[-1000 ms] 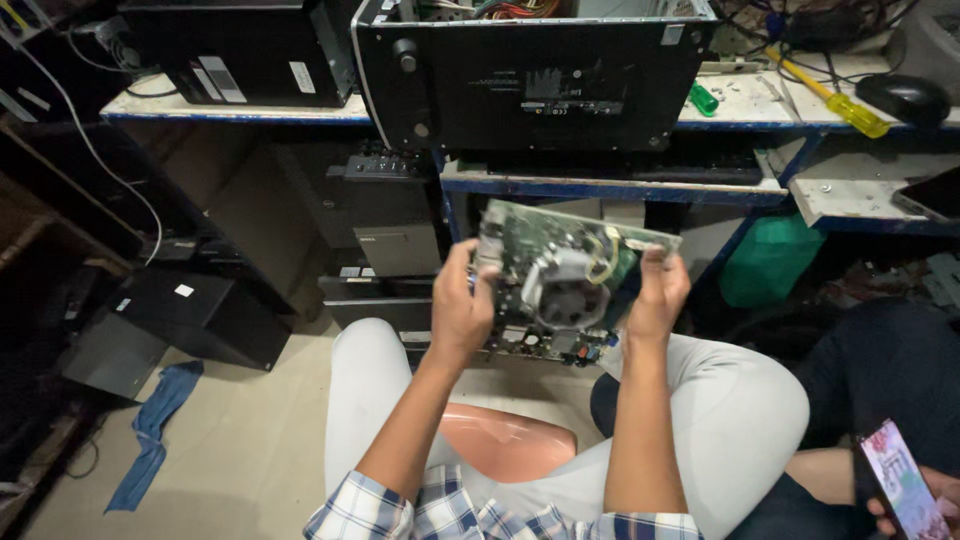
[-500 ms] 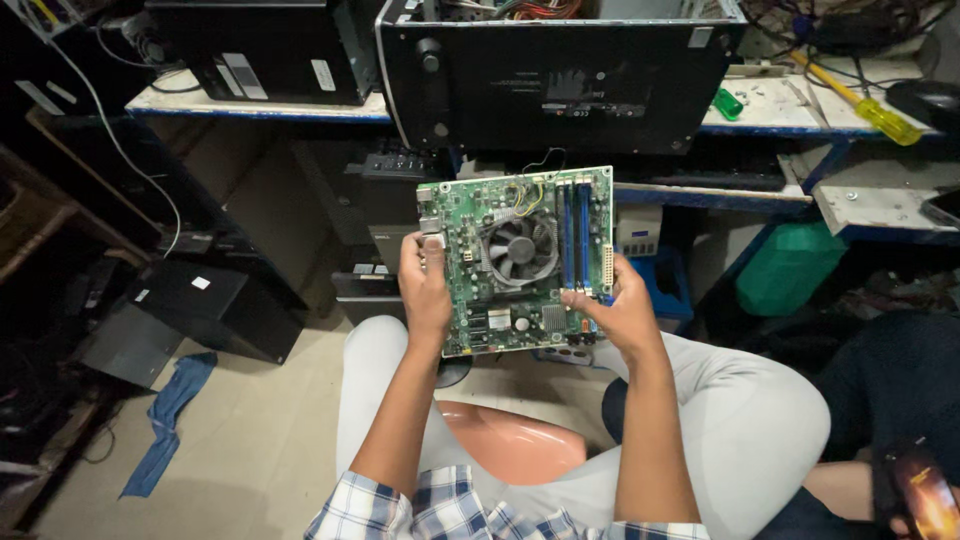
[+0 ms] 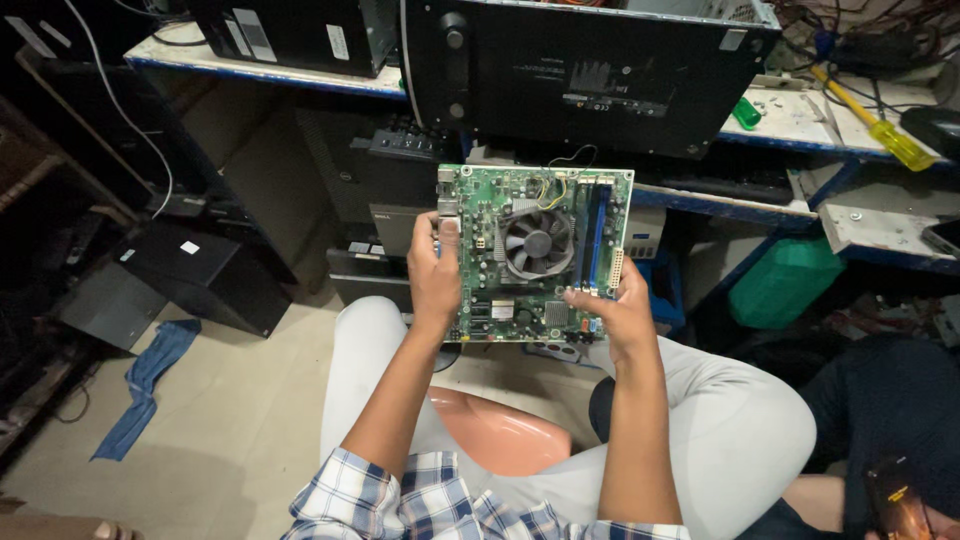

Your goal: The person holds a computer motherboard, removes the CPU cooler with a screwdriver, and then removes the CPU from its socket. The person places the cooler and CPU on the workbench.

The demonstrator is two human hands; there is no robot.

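**Two hands holding a green motherboard above the lap**

From the head camera, the person is sitting and holding a green motherboard (image 3: 535, 252) upright in front of the bench (image 3: 800, 120), above the knees. The left hand (image 3: 436, 275) is gripping the board's left edge, with the fingers closed around it and the thumb lying on the front. The right hand (image 3: 615, 312) is gripping the lower right corner, fingers closed on it. A round cooling fan (image 3: 537, 243) is sitting in the board's middle. An open black computer case (image 3: 590, 70) is lying on the bench behind, and a yellow screwdriver (image 3: 880, 125) is resting at the right.
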